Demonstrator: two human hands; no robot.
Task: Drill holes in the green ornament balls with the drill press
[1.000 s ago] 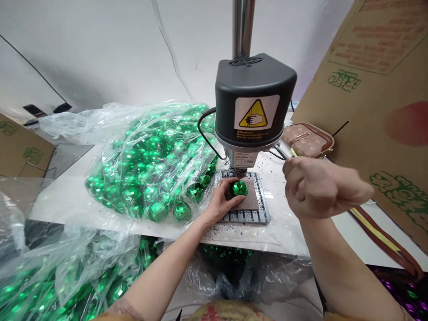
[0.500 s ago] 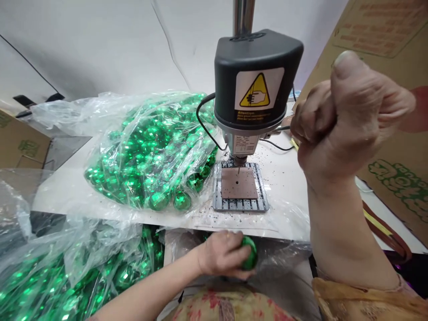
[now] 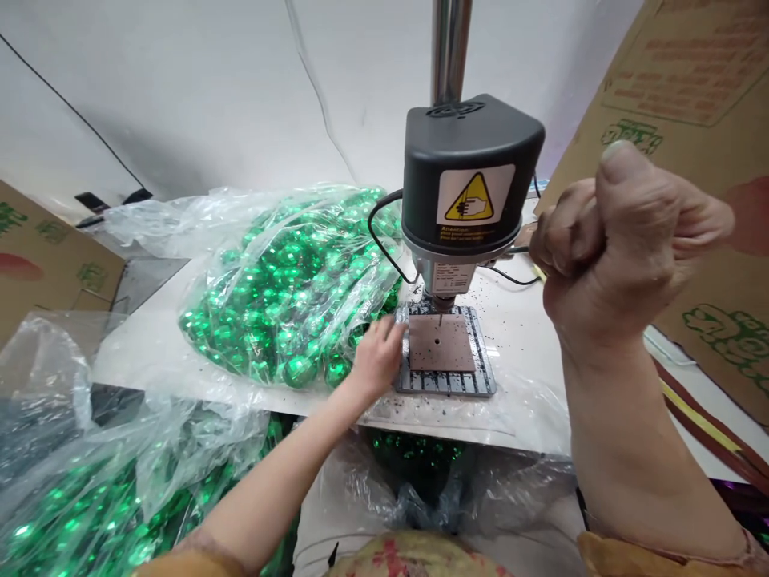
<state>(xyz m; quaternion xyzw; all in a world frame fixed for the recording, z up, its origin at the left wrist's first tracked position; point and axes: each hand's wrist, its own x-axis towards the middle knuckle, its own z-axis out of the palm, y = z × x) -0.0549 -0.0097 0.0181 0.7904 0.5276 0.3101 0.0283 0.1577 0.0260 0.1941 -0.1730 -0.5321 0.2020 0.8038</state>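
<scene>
My right hand [image 3: 630, 240] is closed in a fist, thumb on top, beside the drill press [image 3: 474, 184]. A short bar from the press's side runs to this fist; the gripped part of the handle is hidden. My left hand [image 3: 377, 357] is empty, its fingers stretched out at the mouth of a clear plastic bag of shiny green mirrored balls [image 3: 264, 312], just left of the drill base [image 3: 448, 385]. Below the bit, a brown square plate [image 3: 441, 357] with one hole lies on the slotted base. No ball is on the plate.
More green balls [image 3: 84, 513] fill a plastic bag at lower left. Others [image 3: 414, 449] lie in an open bag below the table edge. Dark shavings surround the base. Cardboard boxes [image 3: 678, 224] stand right and left [image 3: 54, 256]. A black cable [image 3: 384, 240] loops beside the press.
My left hand has let go of the green ball it held below the table edge and moved up to the bagged balls on the table. My right fist stays beside the press. The view has shifted.
</scene>
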